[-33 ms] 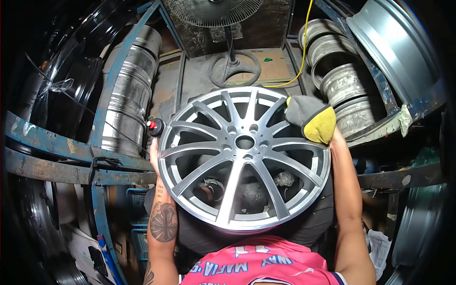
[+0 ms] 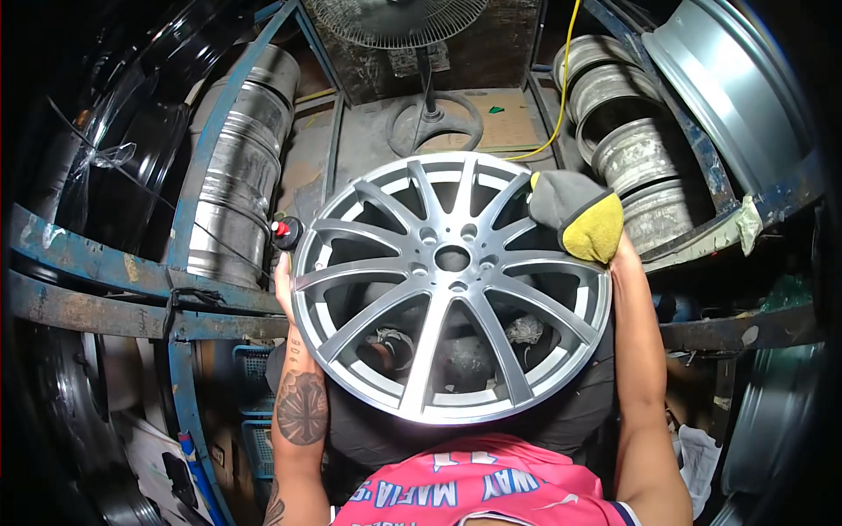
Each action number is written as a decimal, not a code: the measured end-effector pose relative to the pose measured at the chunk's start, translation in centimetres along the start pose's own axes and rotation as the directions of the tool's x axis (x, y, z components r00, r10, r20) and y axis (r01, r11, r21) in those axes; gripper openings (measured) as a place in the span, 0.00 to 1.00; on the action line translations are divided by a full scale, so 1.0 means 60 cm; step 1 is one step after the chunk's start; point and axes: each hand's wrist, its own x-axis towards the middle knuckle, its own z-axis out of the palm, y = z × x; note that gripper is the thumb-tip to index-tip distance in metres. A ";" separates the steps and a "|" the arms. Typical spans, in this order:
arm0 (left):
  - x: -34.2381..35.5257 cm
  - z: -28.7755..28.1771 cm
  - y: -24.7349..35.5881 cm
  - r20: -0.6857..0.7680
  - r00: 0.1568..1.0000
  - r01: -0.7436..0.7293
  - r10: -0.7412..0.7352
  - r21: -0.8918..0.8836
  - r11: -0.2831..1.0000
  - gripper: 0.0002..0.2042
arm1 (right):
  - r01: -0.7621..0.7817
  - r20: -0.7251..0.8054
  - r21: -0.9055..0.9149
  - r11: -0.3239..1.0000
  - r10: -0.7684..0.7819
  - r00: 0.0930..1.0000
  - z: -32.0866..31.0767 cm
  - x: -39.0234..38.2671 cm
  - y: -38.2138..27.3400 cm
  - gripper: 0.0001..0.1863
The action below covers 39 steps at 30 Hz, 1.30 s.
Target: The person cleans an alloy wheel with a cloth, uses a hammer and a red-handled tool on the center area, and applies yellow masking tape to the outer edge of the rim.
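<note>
A silver multi-spoke wheel rim (image 2: pixel 435 342) lies face up over my lap, its far edge tilted slightly up. My left hand (image 2: pixel 283 282) is against its left edge, most fingers hidden behind the rim. Just above that hand, a small black bottle with a red-and-white cap (image 2: pixel 286 232) appears held at its fingers. A grey and yellow cloth (image 2: pixel 574 206) covers most of my right hand (image 2: pixel 621 252), which holds it against the rim's upper right edge. Under the cloth, the fingers of that hand do not show.
Blue metal racks (image 2: pixel 180 329) flank me, with stacked worn barrels of rims (image 2: pixel 235 197) at left and more silver rim barrels (image 2: pixel 645 167) at right. Ahead are a standing fan (image 2: pixel 395 17) on a round base (image 2: pixel 434 127) and a yellow cable (image 2: pixel 563 96). Blue baskets (image 2: pixel 254 377) sit low left.
The wheel rim's far edge has risen slightly. My right hand and the cloth have shifted a little to the right; my left hand stays almost in place.
</note>
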 end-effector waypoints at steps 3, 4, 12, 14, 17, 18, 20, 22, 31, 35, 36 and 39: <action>0.011 -0.004 0.001 -0.006 1.000 0.026 -0.027 -0.086 0.996 0.27 | 0.099 -0.185 0.072 0.992 -0.084 0.979 -0.022 0.024 0.005 0.26; 0.019 -0.009 0.002 -0.018 1.000 0.016 -0.017 -0.079 0.997 0.26 | 0.122 -0.210 0.087 0.989 -0.102 0.972 -0.031 0.034 0.010 0.26; 0.106 -0.098 -0.083 -0.367 0.926 0.206 -0.087 0.299 0.932 0.19 | 0.069 -0.327 -0.026 0.997 -0.074 0.942 -0.008 0.129 0.092 0.24; 0.139 -0.081 -0.109 -0.370 0.920 0.159 0.129 0.653 0.741 0.28 | 0.019 -0.372 -0.095 0.995 -0.053 0.927 0.019 0.132 0.092 0.23; 0.153 0.005 -0.092 -0.330 0.919 0.087 0.215 0.704 0.705 0.33 | 0.002 -0.282 -0.449 0.893 -0.143 0.949 0.065 0.110 0.038 0.22; 0.160 0.002 -0.106 -0.230 0.925 0.015 0.302 0.817 0.576 0.31 | 0.014 -0.310 -0.383 0.924 -0.143 0.940 0.071 0.104 0.025 0.19; 0.158 0.034 -0.134 0.169 0.907 -0.221 0.385 0.971 0.095 0.22 | 0.067 -0.195 -0.757 0.650 -0.323 0.926 0.110 0.066 -0.007 0.19; 0.153 0.100 -0.144 0.414 0.896 -0.355 0.163 0.885 -0.301 0.19 | 0.149 0.071 -0.976 0.160 -0.412 0.908 0.162 0.034 -0.037 0.20; 0.260 0.164 -0.181 0.196 0.817 -0.571 -0.542 0.155 -0.806 0.23 | 0.464 0.426 -0.884 -0.061 0.307 0.851 0.297 -0.025 0.028 0.23; 0.282 0.143 -0.201 0.074 0.861 -0.494 -0.503 0.356 -0.793 0.25 | 0.516 0.432 -0.847 -0.127 0.399 0.809 0.339 -0.060 0.020 0.15; 0.294 0.142 -0.214 -0.064 0.905 -0.310 -0.420 0.577 -0.756 0.24 | 0.535 0.451 -0.835 -0.127 0.397 0.799 0.343 -0.070 0.021 0.14; 0.336 0.110 -0.233 -0.354 0.823 0.395 -0.443 0.919 -0.001 0.07 | 0.596 0.522 -0.797 -0.099 0.385 0.761 0.338 -0.095 0.027 0.13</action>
